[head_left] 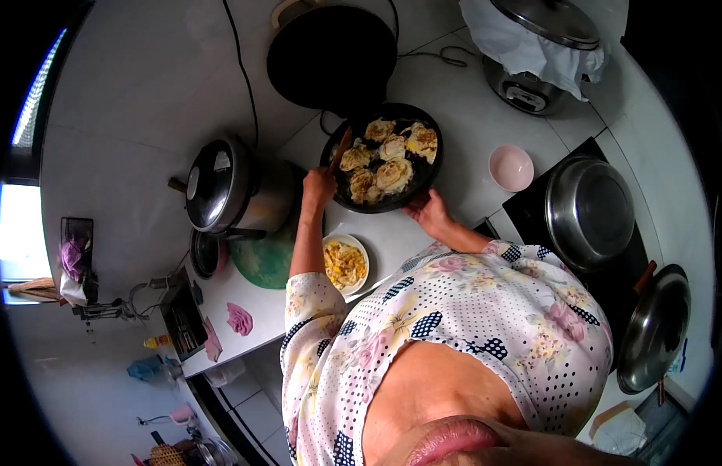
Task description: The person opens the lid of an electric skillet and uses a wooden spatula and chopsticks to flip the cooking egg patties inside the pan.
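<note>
Black pan, six fried eggs, one spatula, two hands

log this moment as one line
left hand: holds brown utensil in black pan; right hand: at near-right rim, grip unclear; pan contents: browned fried eggs; white dish: yellow food

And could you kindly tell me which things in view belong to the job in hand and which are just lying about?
In use:
- black pan, right hand at its edge
- brown utensil, in the left hand
- fried food, in the pan
- dish of yellow food, probably

Apparently just lying about:
- pink bowl
- lidded pot
- metal basin
- countertop cooker
</note>
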A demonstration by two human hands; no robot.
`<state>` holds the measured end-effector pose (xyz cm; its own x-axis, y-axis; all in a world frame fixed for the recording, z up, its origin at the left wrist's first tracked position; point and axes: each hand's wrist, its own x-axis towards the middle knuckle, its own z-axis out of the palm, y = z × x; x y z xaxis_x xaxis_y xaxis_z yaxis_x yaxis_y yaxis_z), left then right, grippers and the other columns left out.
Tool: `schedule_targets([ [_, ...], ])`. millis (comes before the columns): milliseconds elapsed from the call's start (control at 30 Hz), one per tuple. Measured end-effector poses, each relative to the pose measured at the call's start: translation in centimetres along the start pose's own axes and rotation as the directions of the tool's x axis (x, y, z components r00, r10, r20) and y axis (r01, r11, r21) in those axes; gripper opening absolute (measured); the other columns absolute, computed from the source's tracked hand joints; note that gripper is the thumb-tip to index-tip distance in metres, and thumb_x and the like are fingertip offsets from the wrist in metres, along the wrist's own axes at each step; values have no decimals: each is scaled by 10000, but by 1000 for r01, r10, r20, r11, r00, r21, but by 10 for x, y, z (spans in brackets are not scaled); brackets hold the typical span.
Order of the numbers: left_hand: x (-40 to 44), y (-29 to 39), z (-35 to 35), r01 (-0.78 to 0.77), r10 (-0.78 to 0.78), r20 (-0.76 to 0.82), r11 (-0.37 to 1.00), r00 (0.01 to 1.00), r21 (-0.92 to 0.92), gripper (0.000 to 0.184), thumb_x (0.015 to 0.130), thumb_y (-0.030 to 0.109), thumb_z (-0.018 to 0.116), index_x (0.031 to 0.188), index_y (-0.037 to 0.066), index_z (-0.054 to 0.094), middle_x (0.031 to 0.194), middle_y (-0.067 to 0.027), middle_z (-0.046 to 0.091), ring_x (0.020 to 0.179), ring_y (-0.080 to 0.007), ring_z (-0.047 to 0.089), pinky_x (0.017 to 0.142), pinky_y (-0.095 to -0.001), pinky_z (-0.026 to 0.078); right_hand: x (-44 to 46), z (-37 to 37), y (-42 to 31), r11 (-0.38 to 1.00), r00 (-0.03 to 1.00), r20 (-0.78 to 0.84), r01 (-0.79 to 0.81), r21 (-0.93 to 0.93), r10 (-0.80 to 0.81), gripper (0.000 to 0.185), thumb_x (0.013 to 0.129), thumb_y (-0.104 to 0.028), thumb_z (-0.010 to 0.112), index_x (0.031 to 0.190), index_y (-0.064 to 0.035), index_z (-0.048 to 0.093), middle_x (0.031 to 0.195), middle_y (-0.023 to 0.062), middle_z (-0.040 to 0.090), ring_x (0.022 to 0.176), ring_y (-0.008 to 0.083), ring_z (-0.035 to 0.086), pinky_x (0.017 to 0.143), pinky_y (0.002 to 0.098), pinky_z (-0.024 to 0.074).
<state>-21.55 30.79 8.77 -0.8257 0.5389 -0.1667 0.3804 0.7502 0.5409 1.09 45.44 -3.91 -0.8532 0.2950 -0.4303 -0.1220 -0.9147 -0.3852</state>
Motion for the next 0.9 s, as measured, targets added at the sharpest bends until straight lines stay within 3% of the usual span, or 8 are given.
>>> schedule_targets([
  [33,-1,-1,-1,-10,10,13,1000,1000,21,234,793,82,567,1006,14,635,607,-74,597,484,-154,570,450,-295,444,3,-3,1,1000,1000,-1,-4,12,4,450,944,-472,317,1171,-131,503,1090,79,591,977,230,570,821,379,494],
  [233,-20,12,-13,44,-14,164,982,986,-183,279,814,90,531,1065,17,629,635,-106,595,558,-148,592,479,-307,455,2,2,-4,999,1000,3,-17,28,17,440,947,-458,306,1166,-128,499,1089,81,591,989,233,567,834,385,494],
  [333,-30,33,-17,-67,46,267,995,963,70,301,825,96,512,1096,43,633,719,-145,639,631,-200,629,545,-333,484,3,4,-3,998,1000,-12,-18,54,19,440,946,-457,305,1169,-127,494,1088,81,590,992,233,563,839,388,491],
  [367,-31,35,-14,-214,174,214,960,961,180,298,828,121,515,1093,64,640,815,-185,658,677,-261,647,612,-355,500,2,6,-3,998,999,-25,-19,66,20,441,946,-457,304,1170,-127,492,1087,81,589,992,232,561,842,390,489],
  [600,-11,46,17,-80,28,234,974,972,214,311,808,153,510,1082,126,654,886,-194,656,809,-326,646,704,-383,502,2,1,-9,998,999,-50,3,55,0,443,939,-470,314,1174,-140,492,1084,67,588,1005,222,545,873,398,466],
  [700,-27,52,8,-234,210,120,940,970,248,309,806,153,500,1068,121,660,864,-189,658,786,-318,652,694,-391,504,-1,0,-7,998,997,-70,-13,63,18,440,937,-471,318,1174,-145,494,1090,59,584,1010,221,539,881,400,455],
  [800,-25,27,0,-76,72,35,988,997,133,283,789,134,525,1033,98,665,909,-210,639,858,-357,621,738,-437,500,-3,1,-5,996,993,-107,-33,77,42,434,937,-468,321,1172,-148,497,1094,56,581,1013,221,533,883,401,447],
  [900,-11,-6,-8,-41,37,18,967,999,251,277,793,121,519,1028,86,661,949,-205,635,909,-364,606,758,-435,499,-1,-7,-1,997,991,-127,-41,67,49,428,936,-466,322,1160,-149,503,1078,56,581,1009,220,528,878,401,444],
])
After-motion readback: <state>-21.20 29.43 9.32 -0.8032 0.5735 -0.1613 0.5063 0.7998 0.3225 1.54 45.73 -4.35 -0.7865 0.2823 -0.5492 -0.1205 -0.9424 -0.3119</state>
